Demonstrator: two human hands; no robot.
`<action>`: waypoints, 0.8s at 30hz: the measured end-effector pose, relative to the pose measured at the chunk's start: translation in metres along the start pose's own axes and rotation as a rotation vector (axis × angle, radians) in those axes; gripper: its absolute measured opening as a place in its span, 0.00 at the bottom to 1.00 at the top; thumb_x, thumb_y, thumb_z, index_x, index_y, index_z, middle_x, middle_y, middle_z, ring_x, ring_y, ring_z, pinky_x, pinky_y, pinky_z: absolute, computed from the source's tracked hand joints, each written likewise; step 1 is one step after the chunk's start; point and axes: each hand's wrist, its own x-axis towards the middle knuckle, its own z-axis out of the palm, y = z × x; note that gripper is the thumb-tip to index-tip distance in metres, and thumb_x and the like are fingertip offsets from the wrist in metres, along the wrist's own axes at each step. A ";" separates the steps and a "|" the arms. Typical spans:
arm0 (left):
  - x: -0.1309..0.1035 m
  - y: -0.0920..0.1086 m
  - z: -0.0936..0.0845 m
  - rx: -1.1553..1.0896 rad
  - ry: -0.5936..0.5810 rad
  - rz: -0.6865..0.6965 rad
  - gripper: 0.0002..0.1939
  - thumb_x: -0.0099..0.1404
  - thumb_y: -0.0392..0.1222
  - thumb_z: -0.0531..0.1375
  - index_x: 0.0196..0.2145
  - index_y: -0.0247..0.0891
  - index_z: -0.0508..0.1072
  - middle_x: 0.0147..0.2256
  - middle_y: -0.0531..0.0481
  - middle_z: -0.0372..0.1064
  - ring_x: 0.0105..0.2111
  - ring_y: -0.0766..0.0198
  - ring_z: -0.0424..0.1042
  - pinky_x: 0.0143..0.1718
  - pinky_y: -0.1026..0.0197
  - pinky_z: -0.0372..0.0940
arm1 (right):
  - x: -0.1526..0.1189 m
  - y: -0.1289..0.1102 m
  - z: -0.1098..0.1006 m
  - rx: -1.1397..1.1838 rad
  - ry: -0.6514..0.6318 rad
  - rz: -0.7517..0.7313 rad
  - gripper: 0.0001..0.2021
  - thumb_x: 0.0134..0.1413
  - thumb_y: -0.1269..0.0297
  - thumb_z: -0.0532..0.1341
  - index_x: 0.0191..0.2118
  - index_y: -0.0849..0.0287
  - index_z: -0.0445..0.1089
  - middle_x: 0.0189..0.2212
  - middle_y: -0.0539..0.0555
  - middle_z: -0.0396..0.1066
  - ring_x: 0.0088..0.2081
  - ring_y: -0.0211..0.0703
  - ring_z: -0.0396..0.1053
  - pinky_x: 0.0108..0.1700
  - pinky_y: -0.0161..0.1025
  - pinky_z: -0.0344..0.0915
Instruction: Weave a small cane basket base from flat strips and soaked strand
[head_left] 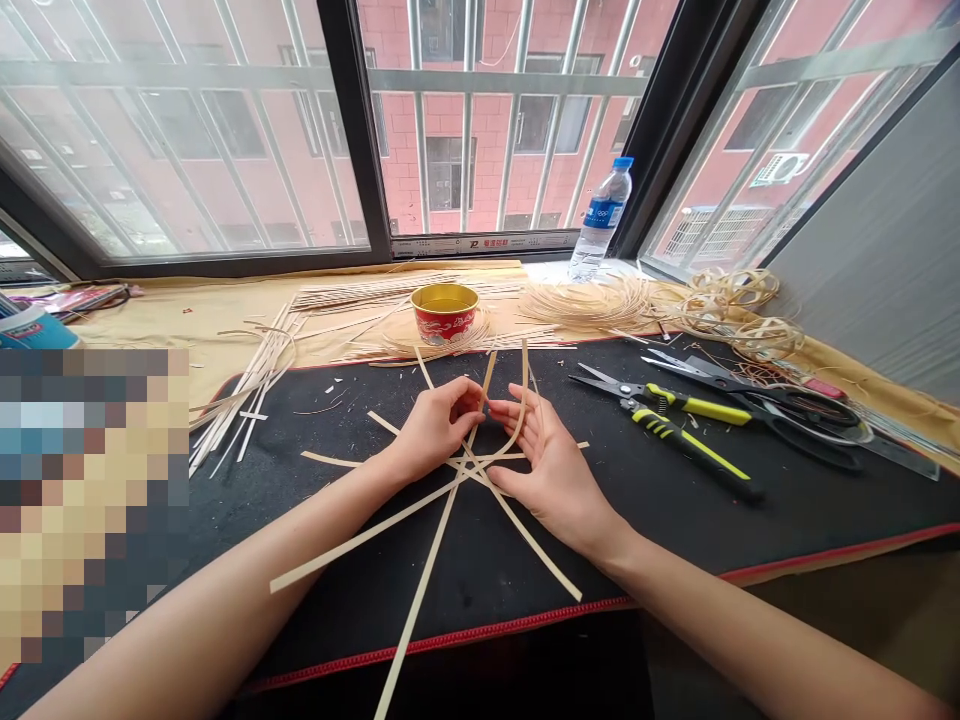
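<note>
Flat pale bamboo strips (427,560) cross one another in a star over the black mat, their ends fanning out on all sides. My left hand (435,425) is closed in a pinch on one upright strip (489,378) at the far side of the crossing. Close by on the right, my right hand (555,460) has its thumb and fingers apart. Another strip (523,390) curves upward in front of its fingers, and I see no firm grip on it. Part of the crossing is hidden behind my left hand.
Pliers (675,410) with yellow-black handles and black scissors (757,395) lie on the mat (360,620) at right. Behind are a red tin (446,318), coiled strips (589,300) and a water bottle (602,220). Loose strips (251,385) lie at left. A blurred block covers the lower left.
</note>
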 end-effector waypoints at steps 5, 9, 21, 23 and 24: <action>-0.001 0.004 0.000 0.023 0.006 0.013 0.03 0.60 0.32 0.59 0.33 0.35 0.69 0.28 0.55 0.67 0.27 0.69 0.66 0.31 0.64 0.63 | 0.000 0.001 -0.001 -0.044 -0.011 0.002 0.45 0.33 0.73 0.69 0.60 0.56 0.50 0.55 0.60 0.63 0.60 0.48 0.60 0.65 0.50 0.52; 0.001 0.002 0.000 0.011 0.017 0.009 0.02 0.58 0.34 0.59 0.32 0.37 0.68 0.27 0.55 0.67 0.26 0.68 0.65 0.30 0.65 0.61 | 0.000 0.004 -0.003 -0.081 -0.040 -0.005 0.46 0.34 0.72 0.71 0.61 0.55 0.50 0.55 0.58 0.64 0.59 0.49 0.61 0.64 0.50 0.53; 0.001 0.002 0.000 -0.004 0.019 0.002 0.02 0.58 0.34 0.59 0.32 0.37 0.68 0.27 0.55 0.68 0.25 0.68 0.65 0.29 0.65 0.60 | 0.000 0.002 -0.003 -0.147 -0.045 -0.028 0.40 0.39 0.70 0.68 0.60 0.55 0.52 0.54 0.58 0.66 0.59 0.48 0.62 0.64 0.49 0.54; 0.001 0.002 -0.001 -0.003 0.017 0.001 0.02 0.59 0.34 0.59 0.32 0.37 0.67 0.27 0.55 0.68 0.25 0.68 0.65 0.28 0.65 0.61 | 0.000 0.002 -0.003 -0.155 -0.051 -0.029 0.40 0.39 0.70 0.68 0.60 0.54 0.52 0.54 0.58 0.66 0.59 0.48 0.62 0.64 0.49 0.54; 0.001 0.002 -0.001 -0.002 0.015 0.002 0.02 0.59 0.34 0.59 0.32 0.37 0.67 0.27 0.55 0.68 0.25 0.68 0.65 0.29 0.65 0.61 | 0.001 0.002 -0.003 -0.158 -0.051 -0.029 0.40 0.39 0.70 0.68 0.60 0.55 0.52 0.54 0.58 0.66 0.59 0.48 0.62 0.64 0.50 0.54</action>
